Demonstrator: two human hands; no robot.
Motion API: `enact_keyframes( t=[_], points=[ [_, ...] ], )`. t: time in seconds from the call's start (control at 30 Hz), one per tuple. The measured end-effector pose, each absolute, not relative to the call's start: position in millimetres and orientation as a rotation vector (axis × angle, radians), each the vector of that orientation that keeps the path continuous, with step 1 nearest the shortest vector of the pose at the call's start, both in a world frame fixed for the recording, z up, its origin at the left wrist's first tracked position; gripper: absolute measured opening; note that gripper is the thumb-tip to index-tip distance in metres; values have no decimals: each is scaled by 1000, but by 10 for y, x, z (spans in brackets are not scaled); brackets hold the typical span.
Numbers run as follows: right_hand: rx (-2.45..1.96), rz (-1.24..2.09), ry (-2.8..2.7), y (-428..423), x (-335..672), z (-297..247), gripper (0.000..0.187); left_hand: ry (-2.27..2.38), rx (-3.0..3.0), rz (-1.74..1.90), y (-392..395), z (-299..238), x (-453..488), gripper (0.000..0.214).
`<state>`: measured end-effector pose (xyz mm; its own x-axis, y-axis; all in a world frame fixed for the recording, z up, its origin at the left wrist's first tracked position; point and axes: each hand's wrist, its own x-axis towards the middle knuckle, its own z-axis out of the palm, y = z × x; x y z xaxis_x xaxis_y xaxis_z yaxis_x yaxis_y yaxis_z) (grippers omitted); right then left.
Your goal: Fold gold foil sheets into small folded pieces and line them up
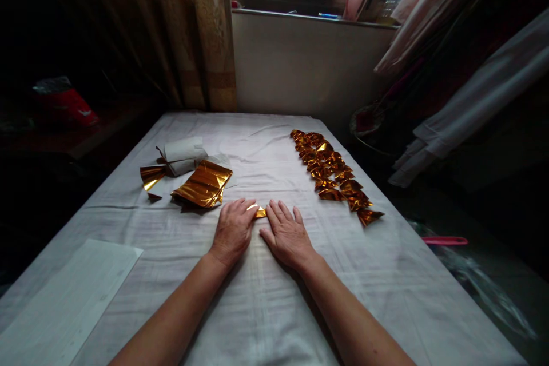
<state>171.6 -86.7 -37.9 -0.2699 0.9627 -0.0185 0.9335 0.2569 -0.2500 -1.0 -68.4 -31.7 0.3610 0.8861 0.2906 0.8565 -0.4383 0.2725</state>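
Observation:
A small folded piece of gold foil paper (260,213) lies on the white cloth between my two hands. My left hand (234,229) grips and presses its left part, with the fingers close together and covering that end. Flat on the cloth, my right hand (286,233) touches the right end with its fingertips, the thumb held apart. Just beyond my left hand is a stack of gold foil sheets (203,184). Folded gold foil pieces (326,164) stand in rows to the right.
White paper wrapping (184,150) and a curled foil scrap (152,176) lie behind the stack. A white sheet (72,297) rests at the left of the cloth-covered table (364,297). Clothes (476,97) hang at the right, and a pink cup (357,1) stands on the windowsill.

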Motion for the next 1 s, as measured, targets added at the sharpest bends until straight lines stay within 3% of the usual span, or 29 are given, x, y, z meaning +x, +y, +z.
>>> enact_keyframes(
  t=[0.27, 0.47, 0.8, 1.0],
  points=[
    [-1809, 318, -2396, -879, 1720, -328, 58, 1531, 2651, 206, -793, -453, -55, 56],
    [-1810, 326, -2376, -881, 1720, -330, 60, 1500, 2675, 161, -883, -459, -298, 60],
    [-1807, 320, -2341, -891, 1705, -325, 57, 1504, 2697, 262, -960, -404, -504, 52],
    [-1746, 224, -2293, -928, 1737, -327, 46, 1543, 2710, 461, -779, -192, -355, 28]
  ],
)
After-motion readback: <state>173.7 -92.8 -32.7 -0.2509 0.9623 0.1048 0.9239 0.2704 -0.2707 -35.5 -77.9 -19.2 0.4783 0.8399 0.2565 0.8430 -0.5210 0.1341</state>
